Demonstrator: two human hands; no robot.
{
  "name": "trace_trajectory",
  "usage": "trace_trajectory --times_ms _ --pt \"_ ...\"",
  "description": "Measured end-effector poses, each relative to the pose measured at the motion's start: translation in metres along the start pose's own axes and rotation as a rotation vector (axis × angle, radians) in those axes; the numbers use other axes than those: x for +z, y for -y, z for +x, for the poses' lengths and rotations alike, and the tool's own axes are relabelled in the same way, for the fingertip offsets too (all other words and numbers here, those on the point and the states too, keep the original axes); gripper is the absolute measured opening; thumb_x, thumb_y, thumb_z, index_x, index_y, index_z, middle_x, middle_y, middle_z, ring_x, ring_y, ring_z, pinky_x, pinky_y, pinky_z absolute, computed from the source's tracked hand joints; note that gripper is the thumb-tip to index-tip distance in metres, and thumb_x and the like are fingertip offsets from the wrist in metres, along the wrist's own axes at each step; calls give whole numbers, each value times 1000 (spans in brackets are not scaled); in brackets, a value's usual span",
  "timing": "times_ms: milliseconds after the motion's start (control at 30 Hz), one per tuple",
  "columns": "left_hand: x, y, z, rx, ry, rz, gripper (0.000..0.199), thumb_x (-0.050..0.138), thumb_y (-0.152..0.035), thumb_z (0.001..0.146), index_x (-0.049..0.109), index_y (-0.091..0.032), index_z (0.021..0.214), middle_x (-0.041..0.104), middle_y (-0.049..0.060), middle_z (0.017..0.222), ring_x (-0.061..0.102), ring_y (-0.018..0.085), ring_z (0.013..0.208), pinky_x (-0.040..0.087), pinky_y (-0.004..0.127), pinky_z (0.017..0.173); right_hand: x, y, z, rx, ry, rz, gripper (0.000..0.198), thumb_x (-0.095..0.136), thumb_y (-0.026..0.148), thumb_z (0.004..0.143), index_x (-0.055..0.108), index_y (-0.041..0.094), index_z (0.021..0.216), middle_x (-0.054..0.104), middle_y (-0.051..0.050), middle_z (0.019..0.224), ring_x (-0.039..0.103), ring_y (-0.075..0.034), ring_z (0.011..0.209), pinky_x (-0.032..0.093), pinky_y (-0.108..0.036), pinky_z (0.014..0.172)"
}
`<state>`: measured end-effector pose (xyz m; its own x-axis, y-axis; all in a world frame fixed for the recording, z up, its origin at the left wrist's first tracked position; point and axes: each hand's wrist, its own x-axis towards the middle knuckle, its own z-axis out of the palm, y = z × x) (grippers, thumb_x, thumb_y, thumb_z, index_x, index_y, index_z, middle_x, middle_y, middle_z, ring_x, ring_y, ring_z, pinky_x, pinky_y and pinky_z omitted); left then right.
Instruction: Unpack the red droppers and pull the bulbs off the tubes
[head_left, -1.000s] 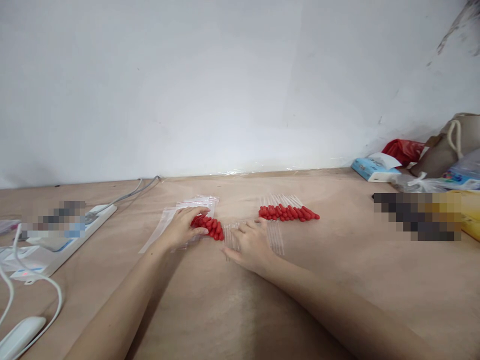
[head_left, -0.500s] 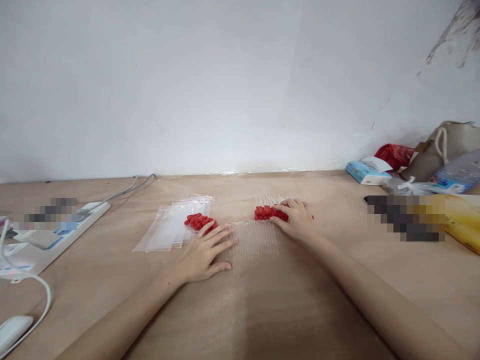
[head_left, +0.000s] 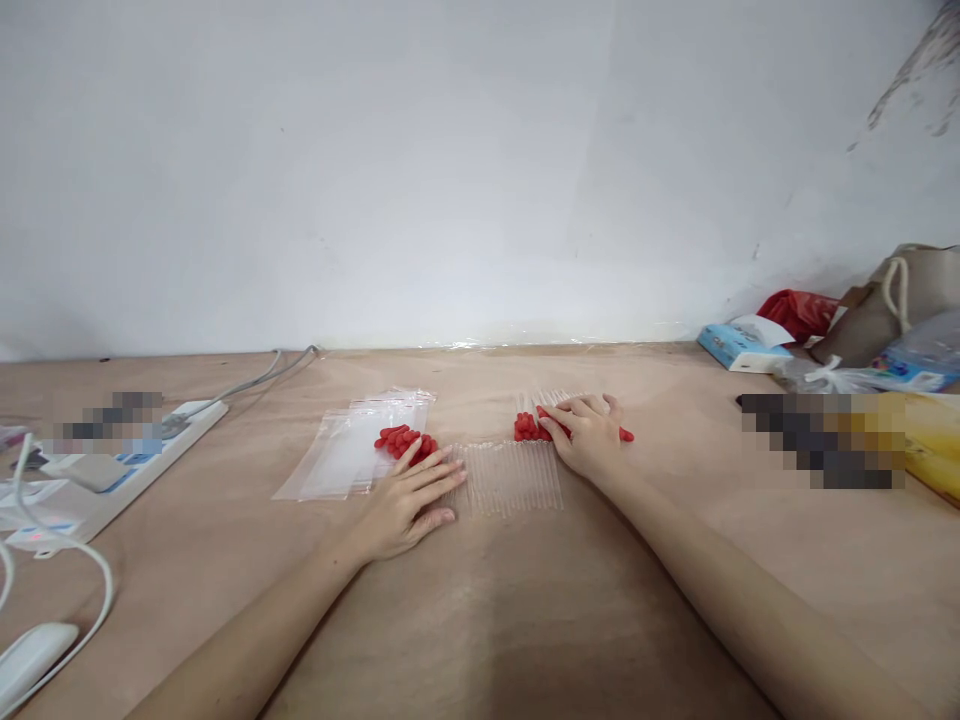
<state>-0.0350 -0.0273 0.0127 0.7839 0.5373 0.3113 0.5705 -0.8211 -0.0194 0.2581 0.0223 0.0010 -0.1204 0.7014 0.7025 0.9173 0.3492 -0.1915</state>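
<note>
The left hand (head_left: pixel 409 505) is lying palm-down, fingers spread and gripping nothing, across the left end of the clear tubes (head_left: pixel 517 478), while the right hand (head_left: pixel 589 435) is curving over the right-hand red row (head_left: pixel 527 428), its fingers hiding whether it is pinching any. Unlike a second ago, it is covering that row rather than the tubes. The slim, see-through tubes are lying side by side mid-way across the desk (head_left: pixel 420 630), pointing toward its near edge.

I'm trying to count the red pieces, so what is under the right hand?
Red pieces show just left of the right hand, and a red tip pokes out on its right. Whatever the hand covers between them is hidden, so no full count.
</note>
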Motion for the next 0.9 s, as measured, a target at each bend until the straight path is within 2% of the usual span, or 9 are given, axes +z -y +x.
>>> trace_trajectory --times_ms 100,200,333,433,567,633,700,800,900 --pt "5 -4 0 -52 -127 -14 41 45 -26 86 40 -22 127 49 5 126 32 21 126 20 50 106 -8 4 -2 72 -79 118 23 43 31 85 65 25 89 65 -1 74 52 -18 84 18 -45 95" --pt "10 -10 4 -74 -258 -9 42 47 -23 84 41 -20 125 51 6 123 36 21 123 27 46 104 -23 10 -10 78 -86 328 24 43 31 85 62 23 98 64 -4 81 53 -17 84 32 -38 87" --pt "14 -20 16 -91 -389 55 50 48 -22 83 33 -17 131 45 11 128 36 23 122 30 46 101 -40 20 -31 -99 39 445 25 46 28 83 59 24 104 61 -5 89 53 -18 88 34 -38 86" --pt "17 -28 28 -84 -414 117 44 48 -21 83 41 -18 126 49 10 125 40 24 118 28 48 100 -41 22 -44 -213 146 460 25 45 22 83 59 26 103 61 -4 85 53 -17 88 32 -39 87" --pt "23 -33 39 -64 -457 109 20 52 -21 82 60 -23 100 67 1 88 55 17 85 32 42 90 -37 21 -51 -211 188 493 23 43 19 84 60 26 100 61 -4 86 52 -17 91 33 -38 85" --pt "26 -35 41 -71 -472 92 13 53 -21 81 62 -22 90 66 -1 74 53 14 71 34 38 81 -37 22 -51 -210 211 492 22 45 20 83 59 25 100 61 -3 88 51 -17 92 31 -38 86" --pt "27 -35 42 -73 -471 90 11 53 -21 81 63 -22 86 65 -1 71 51 13 67 32 36 77 -38 26 -50 -228 227 465 21 52 27 80 59 25 100 62 -3 90 50 -18 92 29 -40 88" --pt "25 -37 42 -54 -463 96 10 54 -21 81 63 -22 85 65 -1 69 50 13 66 30 36 76 -36 34 -50 -258 148 388 21 59 36 76 62 25 93 63 -2 84 50 -17 83 26 -40 87" --pt "23 -39 41 -41 -454 111 11 52 -19 81 62 -22 83 63 -2 65 49 13 65 29 35 74 -30 38 -52 -286 46 316 11 56 32 79 64 25 84 61 1 69 47 -13 72 25 -37 85"
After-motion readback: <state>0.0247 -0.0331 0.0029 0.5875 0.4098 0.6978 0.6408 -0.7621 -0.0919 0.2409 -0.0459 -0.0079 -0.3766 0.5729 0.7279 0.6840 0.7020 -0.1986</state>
